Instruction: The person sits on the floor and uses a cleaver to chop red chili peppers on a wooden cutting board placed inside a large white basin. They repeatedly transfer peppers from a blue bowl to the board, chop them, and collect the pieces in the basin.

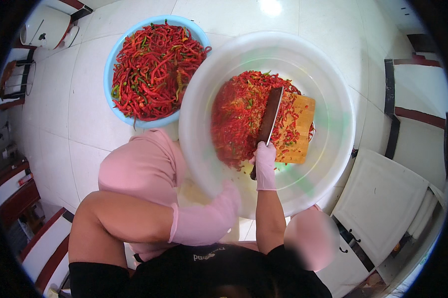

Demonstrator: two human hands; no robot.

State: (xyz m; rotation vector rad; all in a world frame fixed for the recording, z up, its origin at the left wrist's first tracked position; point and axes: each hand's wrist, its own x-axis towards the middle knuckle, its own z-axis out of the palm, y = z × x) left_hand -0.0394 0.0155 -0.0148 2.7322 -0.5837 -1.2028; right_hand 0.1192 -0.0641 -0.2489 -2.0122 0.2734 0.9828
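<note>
My right hand (265, 152), in a pale pink glove, grips the handle of a broad-bladed cleaver (270, 115). The blade lies across chopped red chillies (233, 119) on a wooden cutting board (305, 123). Board and chillies sit inside a large white plastic tub (332, 149); the heap hides the board's left part, and some chopped pieces stick to the wood right of the blade. My left hand (226, 203), gloved in pink too, is motion-blurred at the tub's near rim. Nothing is visible in it, and its fingers cannot be made out.
A light blue basin (109, 74) heaped with whole red chillies (153, 70), a few of them green, stands against the tub's left side. Pale floor tiles (49, 97) surround both. My pink-clad knee (138, 164) is beside the tub. White cabinet doors (380, 190) border the right.
</note>
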